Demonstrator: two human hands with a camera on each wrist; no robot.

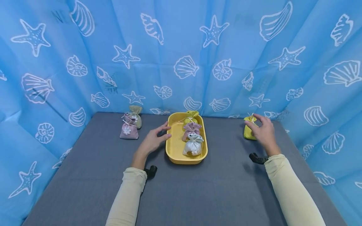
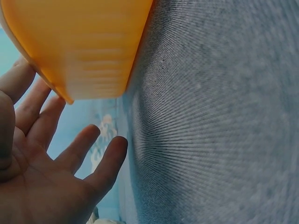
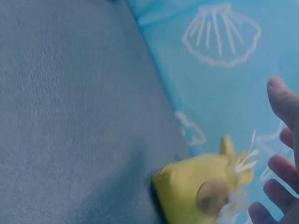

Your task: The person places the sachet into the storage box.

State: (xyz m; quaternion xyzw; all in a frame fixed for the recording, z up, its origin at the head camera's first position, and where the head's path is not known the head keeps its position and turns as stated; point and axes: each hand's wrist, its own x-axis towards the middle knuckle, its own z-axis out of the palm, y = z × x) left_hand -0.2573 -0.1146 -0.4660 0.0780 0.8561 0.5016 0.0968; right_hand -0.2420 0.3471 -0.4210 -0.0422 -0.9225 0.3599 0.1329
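A: Head view first: where does everything sit?

B: The yellow tray stands on the grey cloth, the blue curtain beyond it at twelve o'clock. Inside, a green-yellow bag is at one o'clock, a dusky pink bag at two and a white bag between four and five

A: And around the tray?

B: A flowered pink bag is between nine and ten, with a green bag just behind it. The lone yellow bag is out at three

A: The hands?

B: The left hand is at the tray's nine o'clock side, thumb and fingers parted at the rim. The right hand is at the lone yellow bag's three o'clock, thumb and forefinger apart

A: Left wrist view?

B: The tray is at eleven, the hand at eight. Its fingers are loosely spread; upper ones meet the rim without gripping, and the lower two are clear

A: Right wrist view?

B: The lone yellow bag is at five, white string at its neck. The hand is at four, fingers well spread, holding nothing; whether a fingertip brushes the bag, I can't tell
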